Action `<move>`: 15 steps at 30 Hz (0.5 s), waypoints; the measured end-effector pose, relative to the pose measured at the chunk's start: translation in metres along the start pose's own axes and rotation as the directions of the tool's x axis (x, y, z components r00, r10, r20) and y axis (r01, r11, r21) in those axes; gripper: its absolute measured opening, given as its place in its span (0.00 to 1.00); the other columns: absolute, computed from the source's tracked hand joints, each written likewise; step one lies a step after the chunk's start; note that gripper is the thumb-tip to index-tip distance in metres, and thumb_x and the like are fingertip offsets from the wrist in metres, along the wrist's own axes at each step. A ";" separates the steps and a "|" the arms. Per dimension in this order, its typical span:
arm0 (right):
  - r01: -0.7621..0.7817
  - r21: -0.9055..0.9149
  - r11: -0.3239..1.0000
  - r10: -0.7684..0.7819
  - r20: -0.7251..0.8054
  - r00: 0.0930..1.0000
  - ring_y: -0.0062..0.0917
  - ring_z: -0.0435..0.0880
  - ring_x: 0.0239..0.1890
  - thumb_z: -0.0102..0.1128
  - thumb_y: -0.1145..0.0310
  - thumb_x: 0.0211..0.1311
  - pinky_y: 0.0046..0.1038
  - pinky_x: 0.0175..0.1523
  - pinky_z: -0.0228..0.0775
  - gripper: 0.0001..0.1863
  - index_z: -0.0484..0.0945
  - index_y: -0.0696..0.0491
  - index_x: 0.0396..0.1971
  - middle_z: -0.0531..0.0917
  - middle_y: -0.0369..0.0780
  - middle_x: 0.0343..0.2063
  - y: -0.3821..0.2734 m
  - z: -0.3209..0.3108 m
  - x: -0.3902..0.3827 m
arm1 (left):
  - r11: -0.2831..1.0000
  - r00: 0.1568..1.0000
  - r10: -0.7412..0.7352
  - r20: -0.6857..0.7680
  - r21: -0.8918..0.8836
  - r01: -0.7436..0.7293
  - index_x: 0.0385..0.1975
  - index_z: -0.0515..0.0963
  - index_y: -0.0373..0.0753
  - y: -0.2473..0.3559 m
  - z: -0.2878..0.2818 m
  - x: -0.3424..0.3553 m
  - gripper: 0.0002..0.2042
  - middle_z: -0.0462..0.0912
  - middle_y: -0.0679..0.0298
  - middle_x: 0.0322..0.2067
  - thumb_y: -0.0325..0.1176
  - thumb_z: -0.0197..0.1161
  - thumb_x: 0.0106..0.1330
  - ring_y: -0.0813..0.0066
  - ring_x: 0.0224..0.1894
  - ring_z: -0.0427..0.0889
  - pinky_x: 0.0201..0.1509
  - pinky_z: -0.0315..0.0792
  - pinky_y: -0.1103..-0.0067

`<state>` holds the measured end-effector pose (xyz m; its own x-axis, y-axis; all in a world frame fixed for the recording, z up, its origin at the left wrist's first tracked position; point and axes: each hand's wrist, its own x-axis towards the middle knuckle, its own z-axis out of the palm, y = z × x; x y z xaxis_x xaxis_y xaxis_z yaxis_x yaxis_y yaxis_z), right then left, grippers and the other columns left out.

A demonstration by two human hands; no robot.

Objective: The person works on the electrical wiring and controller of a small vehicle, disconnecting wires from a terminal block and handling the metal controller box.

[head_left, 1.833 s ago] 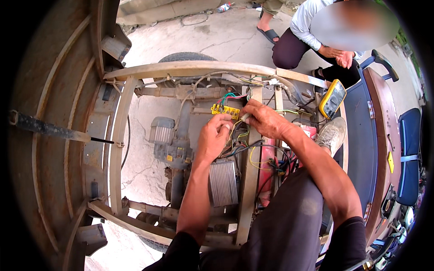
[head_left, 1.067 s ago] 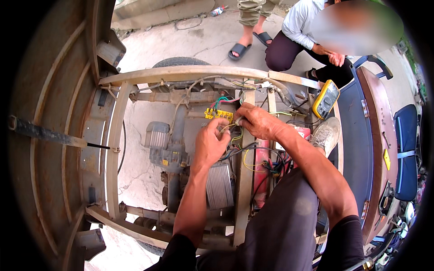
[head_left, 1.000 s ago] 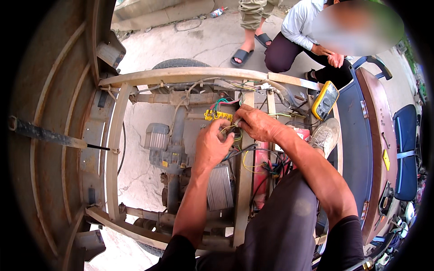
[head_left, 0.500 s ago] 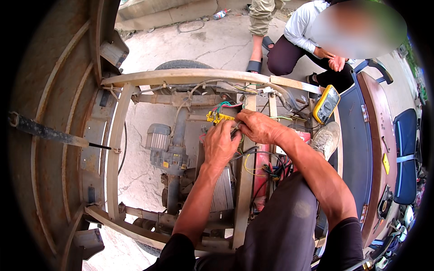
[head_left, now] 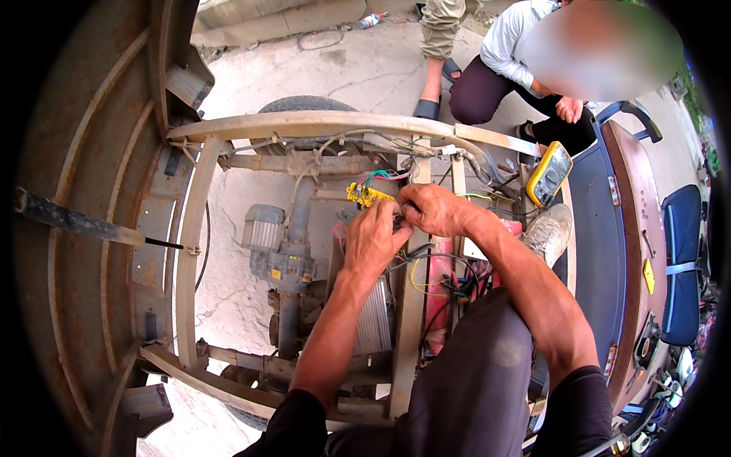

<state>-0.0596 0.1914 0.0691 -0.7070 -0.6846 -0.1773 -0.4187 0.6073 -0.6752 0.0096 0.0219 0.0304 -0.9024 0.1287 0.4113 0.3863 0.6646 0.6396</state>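
Note:
My left hand (head_left: pixel 371 234) and my right hand (head_left: pixel 432 209) meet over the metal frame of a vehicle, fingertips pinched close together. Whatever small thing lies between the fingers is hidden by them. Just beyond my left fingers sits a yellow terminal block (head_left: pixel 368 196) with metal contacts. Green and red wires (head_left: pixel 378 175) curve above that block. Below my hands, loose black cables and a thin yellow wire (head_left: pixel 413 276) run over a red part (head_left: pixel 439 293).
A yellow multimeter (head_left: pixel 549 175) leans at the frame's right, near my shoe (head_left: pixel 550 231). A grey motor (head_left: pixel 265 227) and finned metal box (head_left: pixel 373 316) sit inside the frame (head_left: pixel 320 124). Another person (head_left: pixel 491 95) crouches beyond; someone stands beside. A raised rusty panel (head_left: pixel 99 228) fills the left.
My hands stay together at nearly the same spot, with only slight finger and wrist movement. The view shifts a little. The crouching person's hands have shifted slightly.

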 end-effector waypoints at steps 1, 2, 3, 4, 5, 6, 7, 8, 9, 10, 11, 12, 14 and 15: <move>-0.017 0.016 1.000 0.016 0.020 1.000 0.51 0.80 0.45 0.49 0.66 0.61 0.42 0.53 0.71 0.17 0.78 0.62 0.42 0.82 0.56 0.39 0.002 0.000 0.001 | 1.000 1.000 -0.007 0.008 0.006 0.007 0.36 0.75 0.35 0.000 0.001 0.000 0.15 0.81 0.55 0.32 0.27 0.72 0.50 0.53 0.34 0.82 0.36 0.77 0.65; -0.034 0.032 0.999 0.033 0.041 0.999 0.51 0.80 0.46 0.49 0.65 0.61 0.42 0.54 0.71 0.17 0.78 0.62 0.42 0.82 0.56 0.39 0.004 0.000 0.001 | 1.000 1.000 -0.009 0.009 0.004 0.009 0.36 0.75 0.35 0.000 0.001 0.000 0.15 0.81 0.55 0.32 0.27 0.72 0.50 0.53 0.34 0.82 0.36 0.77 0.65; -0.036 0.032 0.999 0.034 0.042 0.999 0.51 0.80 0.46 0.49 0.65 0.61 0.42 0.54 0.71 0.17 0.78 0.62 0.42 0.82 0.56 0.39 0.007 0.001 0.001 | 1.000 1.000 0.001 0.006 0.009 -0.001 0.36 0.75 0.35 0.000 0.001 0.001 0.15 0.81 0.55 0.32 0.26 0.72 0.49 0.53 0.33 0.82 0.36 0.77 0.65; -0.019 0.041 0.999 0.018 0.033 0.999 0.51 0.80 0.45 0.49 0.65 0.61 0.42 0.53 0.71 0.17 0.78 0.62 0.42 0.82 0.56 0.39 0.009 0.001 0.002 | 1.000 1.000 0.011 0.003 0.015 -0.011 0.36 0.75 0.35 0.000 0.001 0.001 0.15 0.81 0.55 0.32 0.26 0.71 0.49 0.53 0.33 0.82 0.35 0.77 0.66; -0.003 0.049 0.999 0.002 0.024 1.000 0.51 0.80 0.44 0.49 0.64 0.62 0.42 0.53 0.71 0.17 0.78 0.61 0.42 0.82 0.56 0.38 0.011 0.002 0.001 | 1.000 1.000 0.011 0.003 0.013 -0.011 0.36 0.75 0.35 0.001 0.002 0.002 0.15 0.81 0.55 0.32 0.26 0.71 0.49 0.53 0.33 0.82 0.35 0.77 0.66; -0.004 0.049 0.999 0.003 0.025 1.000 0.51 0.80 0.44 0.49 0.64 0.62 0.42 0.53 0.71 0.17 0.78 0.61 0.42 0.82 0.56 0.38 0.013 0.002 0.001 | 1.000 1.000 0.009 -0.003 -0.015 -0.009 0.36 0.74 0.36 0.001 0.002 0.002 0.15 0.81 0.54 0.31 0.27 0.70 0.50 0.52 0.33 0.82 0.36 0.76 0.64; -0.011 0.061 0.998 0.009 0.034 0.999 0.51 0.80 0.44 0.50 0.64 0.62 0.43 0.52 0.71 0.17 0.78 0.61 0.42 0.82 0.56 0.38 0.011 0.000 0.000 | 0.999 1.000 0.006 -0.011 -0.043 -0.006 0.36 0.74 0.37 0.001 0.002 0.002 0.15 0.80 0.54 0.31 0.28 0.69 0.50 0.51 0.33 0.81 0.37 0.76 0.63; -0.017 0.073 0.997 0.014 0.043 0.999 0.51 0.80 0.43 0.50 0.63 0.62 0.43 0.52 0.71 0.17 0.78 0.61 0.42 0.82 0.56 0.37 0.009 -0.001 0.000 | 0.999 1.000 0.004 -0.012 -0.045 -0.004 0.36 0.74 0.37 0.001 0.001 0.003 0.15 0.80 0.54 0.31 0.28 0.69 0.50 0.51 0.33 0.81 0.37 0.76 0.63; -0.018 0.072 0.997 0.015 0.046 0.999 0.51 0.80 0.43 0.50 0.63 0.62 0.43 0.52 0.71 0.17 0.78 0.61 0.42 0.82 0.56 0.37 0.008 -0.002 -0.001 | 0.999 1.000 0.010 -0.012 -0.041 -0.010 0.36 0.74 0.36 0.000 0.001 0.003 0.15 0.80 0.53 0.31 0.28 0.69 0.50 0.51 0.33 0.81 0.37 0.76 0.63; -0.007 0.064 0.998 0.005 0.032 0.999 0.49 0.81 0.41 0.51 0.64 0.64 0.41 0.50 0.72 0.16 0.77 0.61 0.41 0.82 0.55 0.36 0.007 -0.002 -0.001 | 0.999 1.000 0.015 -0.010 -0.037 -0.016 0.36 0.74 0.36 0.000 0.001 0.003 0.15 0.80 0.53 0.31 0.28 0.69 0.50 0.50 0.33 0.81 0.37 0.76 0.63; 0.003 0.056 0.998 -0.004 0.019 1.000 0.47 0.81 0.40 0.52 0.64 0.66 0.40 0.48 0.73 0.15 0.77 0.61 0.41 0.82 0.54 0.34 0.006 -0.002 -0.002 | 0.999 1.000 0.013 -0.011 -0.038 -0.013 0.36 0.74 0.36 0.000 0.001 0.003 0.15 0.80 0.53 0.31 0.28 0.69 0.50 0.50 0.33 0.81 0.37 0.76 0.63; 0.003 0.055 0.998 -0.004 0.022 1.000 0.47 0.81 0.40 0.52 0.64 0.66 0.40 0.48 0.73 0.15 0.77 0.61 0.41 0.82 0.54 0.34 0.005 -0.002 -0.002 | 0.999 1.000 0.006 -0.021 -0.033 -0.007 0.36 0.74 0.36 0.000 0.001 0.003 0.15 0.80 0.53 0.31 0.28 0.69 0.50 0.51 0.33 0.82 0.37 0.77 0.64; -0.031 0.076 0.997 0.030 0.012 0.999 0.51 0.81 0.41 0.51 0.63 0.63 0.43 0.50 0.71 0.17 0.78 0.61 0.40 0.82 0.56 0.35 0.002 -0.001 -0.002 | 1.000 1.000 -0.002 -0.030 -0.027 0.001 0.36 0.74 0.36 0.002 0.001 0.003 0.15 0.80 0.53 0.31 0.28 0.69 0.50 0.52 0.33 0.82 0.37 0.77 0.64; -0.031 0.075 0.997 0.030 0.014 0.999 0.51 0.81 0.41 0.51 0.63 0.63 0.43 0.50 0.71 0.17 0.78 0.61 0.40 0.82 0.56 0.35 0.003 -0.001 -0.002 | 1.000 1.000 -0.015 -0.025 0.012 0.015 0.36 0.74 0.35 0.004 0.001 0.003 0.15 0.81 0.53 0.31 0.28 0.69 0.50 0.52 0.33 0.82 0.36 0.77 0.65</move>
<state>-0.0601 0.1951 0.0686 -0.7116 -0.6712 -0.2075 -0.3523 0.5965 -0.7212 0.0082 0.0255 0.0333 -0.9030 0.1008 0.4177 0.3704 0.6754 0.6377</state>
